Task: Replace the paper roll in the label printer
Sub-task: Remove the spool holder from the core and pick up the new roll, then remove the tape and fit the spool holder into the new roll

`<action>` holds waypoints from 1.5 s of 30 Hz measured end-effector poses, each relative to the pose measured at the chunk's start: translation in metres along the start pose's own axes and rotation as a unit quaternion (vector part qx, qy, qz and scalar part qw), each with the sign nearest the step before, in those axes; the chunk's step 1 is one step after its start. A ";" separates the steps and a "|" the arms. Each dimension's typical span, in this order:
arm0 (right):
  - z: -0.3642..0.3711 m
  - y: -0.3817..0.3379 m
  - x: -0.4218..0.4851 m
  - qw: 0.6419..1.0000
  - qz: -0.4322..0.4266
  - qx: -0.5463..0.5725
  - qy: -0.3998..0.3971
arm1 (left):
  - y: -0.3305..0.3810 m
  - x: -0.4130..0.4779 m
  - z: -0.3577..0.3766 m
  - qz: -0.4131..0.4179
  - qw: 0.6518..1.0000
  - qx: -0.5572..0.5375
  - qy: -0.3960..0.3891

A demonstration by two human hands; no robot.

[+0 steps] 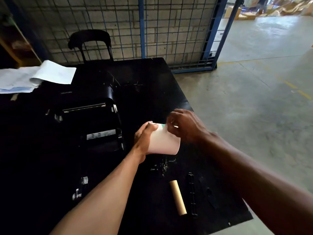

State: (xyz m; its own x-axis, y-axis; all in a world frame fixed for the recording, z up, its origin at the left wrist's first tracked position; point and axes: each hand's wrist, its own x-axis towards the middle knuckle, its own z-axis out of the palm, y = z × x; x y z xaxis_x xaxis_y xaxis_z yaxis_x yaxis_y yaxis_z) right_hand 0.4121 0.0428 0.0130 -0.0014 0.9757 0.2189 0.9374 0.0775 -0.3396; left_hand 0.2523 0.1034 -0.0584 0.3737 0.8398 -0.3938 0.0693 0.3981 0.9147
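Two hands hold one paper roll (165, 143) over the table (152, 78), just right of one open printer (94, 119).
The left hand (144, 138) wraps around the roll's left end, and the right hand (184, 126) pinches its upper edge with curled fingers. One empty cardboard tube (177, 197) and one black rod (191, 194) lie side by side nearer the person. Loose sheets (33, 77) lie at the far left. One chair (91, 41) and a wire fence (169, 31) stand behind the table.

Free tabletop (149, 92) right of open printer (94, 119)
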 end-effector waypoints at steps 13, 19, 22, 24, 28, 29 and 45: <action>0.040 0.091 0.027 0.989 0.130 0.053 -0.047 | -0.041 -0.006 0.018 -0.045 0.995 -0.055 0.072; 0.097 0.112 -0.011 0.974 0.066 -0.031 -0.215 | -0.049 -0.004 0.012 -0.070 0.986 -0.105 0.112; 0.111 0.115 -0.027 0.963 0.059 -0.056 -0.255 | -0.046 -0.002 0.009 -0.072 0.985 -0.109 0.116; 0.114 0.113 -0.032 0.968 0.041 -0.068 -0.239 | -0.044 0.000 0.010 -0.071 0.984 -0.115 0.118; 0.114 0.106 -0.046 0.970 0.019 -0.067 -0.232 | -0.040 0.003 0.016 -0.075 0.980 -0.131 0.132; 0.115 0.106 -0.050 0.971 0.022 -0.068 -0.230 | -0.039 0.004 0.018 -0.075 0.979 -0.132 0.133; 0.043 0.030 -0.069 0.777 0.303 0.524 -0.174 | -0.020 -0.029 0.012 -0.041 0.993 -0.102 0.050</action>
State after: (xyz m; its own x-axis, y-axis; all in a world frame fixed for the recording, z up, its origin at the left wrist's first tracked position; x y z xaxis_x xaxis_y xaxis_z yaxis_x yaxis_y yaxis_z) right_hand 0.4254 -0.0133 -0.0516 0.0640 0.8801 -0.4704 0.0051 -0.4717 -0.8818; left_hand 0.2513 0.0664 -0.0643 0.2796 0.8298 -0.4830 -0.0960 0.5247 0.8458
